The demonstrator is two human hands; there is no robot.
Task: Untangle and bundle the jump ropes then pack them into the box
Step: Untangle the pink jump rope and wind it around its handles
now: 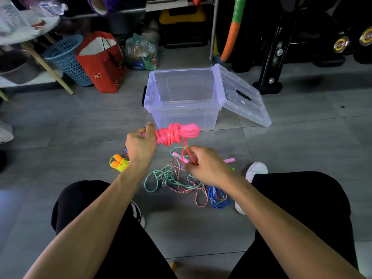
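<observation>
The pink jump rope (173, 134) sits at mid-frame, coiled tightly around its pink handles, just in front of the clear box (182, 101). The left hand (140, 144) has its grip wrapped tight around the bundle's left end. The right hand (205, 166), lower and to the right, pinches the loose pink loop hanging from the coil. Beneath the hands, a tangle of green, red-white and blue ropes (181, 181) lies on the grey tiled floor (80, 121). A yellow rope with orange handles (118, 163) lies bundled to the left. The box's lid (239, 95) leans open against its right side.
</observation>
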